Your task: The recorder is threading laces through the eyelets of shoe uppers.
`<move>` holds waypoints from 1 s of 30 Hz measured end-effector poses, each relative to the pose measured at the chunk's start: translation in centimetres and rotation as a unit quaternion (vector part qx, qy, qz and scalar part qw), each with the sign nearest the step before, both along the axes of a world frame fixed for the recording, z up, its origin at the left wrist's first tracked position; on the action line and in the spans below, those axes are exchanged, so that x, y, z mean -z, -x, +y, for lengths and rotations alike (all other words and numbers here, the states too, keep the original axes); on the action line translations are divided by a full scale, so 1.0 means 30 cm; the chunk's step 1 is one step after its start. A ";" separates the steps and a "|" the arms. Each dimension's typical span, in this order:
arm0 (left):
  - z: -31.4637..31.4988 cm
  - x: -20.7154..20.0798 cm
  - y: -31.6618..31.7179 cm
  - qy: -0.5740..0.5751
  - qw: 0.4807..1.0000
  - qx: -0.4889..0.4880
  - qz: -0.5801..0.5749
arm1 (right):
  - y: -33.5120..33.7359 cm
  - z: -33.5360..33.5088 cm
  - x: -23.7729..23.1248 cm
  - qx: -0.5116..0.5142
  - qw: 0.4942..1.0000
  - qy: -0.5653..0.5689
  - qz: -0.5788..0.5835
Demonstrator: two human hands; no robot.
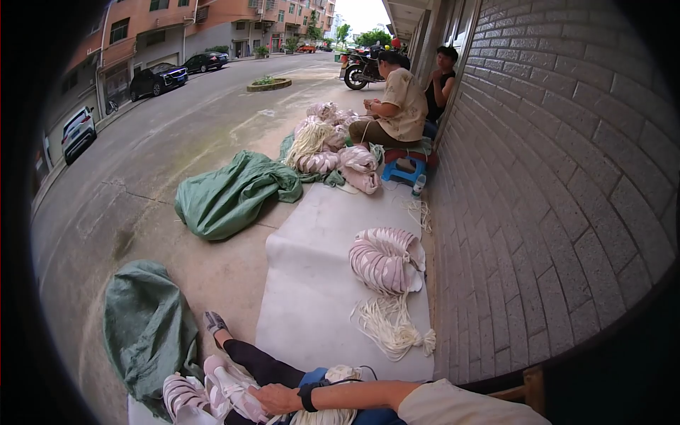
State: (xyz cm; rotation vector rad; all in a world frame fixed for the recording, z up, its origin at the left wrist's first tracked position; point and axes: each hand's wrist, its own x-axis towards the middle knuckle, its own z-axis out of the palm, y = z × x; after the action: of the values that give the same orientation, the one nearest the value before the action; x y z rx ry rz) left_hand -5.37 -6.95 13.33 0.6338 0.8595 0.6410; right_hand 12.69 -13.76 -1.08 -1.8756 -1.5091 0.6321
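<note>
My right hand (pixel 278 399), with a black band on its wrist, reaches in from the lower right. Its fingers are closed on a pink-and-white cloth piece (pixel 237 389) over my lap. More pink-and-white pieces (pixel 185 397) lie bunched just left of it. Cream cords (pixel 343 375) are heaped across my lap, partly behind my forearm. My left hand does not show.
A white sheet (pixel 319 283) bears a fanned stack of pink-and-white pieces (pixel 382 262) and a cord bundle (pixel 397 333). Green sacks (pixel 149 319) lie left. Ahead, a co-worker (pixel 404 106) sits beside a blue stool (pixel 404 170). A brick wall (pixel 538 177) stands right.
</note>
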 end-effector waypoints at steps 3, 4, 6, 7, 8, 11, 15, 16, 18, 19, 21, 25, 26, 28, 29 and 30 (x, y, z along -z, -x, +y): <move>0.038 -0.005 0.033 0.066 0.988 -0.032 -0.139 | -0.012 0.001 -0.012 -0.002 0.999 0.029 0.044; 0.038 -0.016 0.034 0.067 0.988 -0.041 -0.133 | -0.027 0.003 -0.013 -0.020 0.998 0.029 0.047; 0.042 -0.005 0.075 0.055 0.990 -0.063 -0.113 | -0.075 0.004 -0.125 -0.035 0.997 -0.018 0.072; 0.081 0.078 0.097 0.047 0.979 -0.025 -0.199 | -0.128 -0.011 -0.226 -0.026 0.992 -0.005 0.127; 0.111 0.157 0.139 0.035 0.961 0.017 -0.275 | -0.167 -0.016 -0.299 -0.002 0.985 0.000 0.173; 0.046 0.061 0.033 0.077 0.972 -0.074 -0.209 | -0.271 -0.100 -0.486 0.061 0.897 0.012 0.437; 0.000 0.066 0.002 0.033 0.980 0.060 -0.189 | -0.292 -0.220 -0.548 0.043 0.857 0.077 0.508; -0.015 0.067 0.015 -0.006 0.980 0.112 -0.164 | -0.245 -0.205 -0.490 0.030 0.851 0.087 0.517; -0.050 0.066 0.055 -0.037 0.983 0.140 -0.113 | -0.143 -0.169 -0.381 -0.044 0.955 -0.033 0.290; -0.065 0.065 0.068 -0.067 0.978 0.183 -0.072 | -0.132 -0.163 -0.389 -0.069 0.941 0.105 0.316; -0.092 0.042 0.073 -0.091 0.970 0.225 -0.028 | -0.082 -0.139 -0.350 -0.058 0.936 0.112 0.330; -0.129 0.057 0.083 -0.118 0.933 0.338 0.045 | -0.005 -0.093 -0.277 -0.040 0.921 0.119 0.369; -0.140 0.056 0.072 -0.116 0.914 0.383 0.062 | 0.010 -0.081 -0.269 -0.031 0.913 0.114 0.391; -0.170 0.079 0.044 -0.123 0.906 0.401 0.060 | 0.021 -0.044 -0.270 -0.013 0.878 0.184 0.441; -0.186 0.095 0.023 -0.145 0.885 0.436 0.067 | 0.030 -0.026 -0.270 0.008 0.836 0.250 0.488; -0.199 0.103 0.005 -0.167 0.863 0.471 0.074 | 0.048 -0.006 -0.248 0.005 0.836 0.253 0.487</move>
State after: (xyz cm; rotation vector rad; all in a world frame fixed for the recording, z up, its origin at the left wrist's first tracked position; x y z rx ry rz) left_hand -5.51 -12.90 10.25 1.3131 0.4733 -0.1711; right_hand 11.27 -13.93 6.35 -1.4476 -0.6654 1.7781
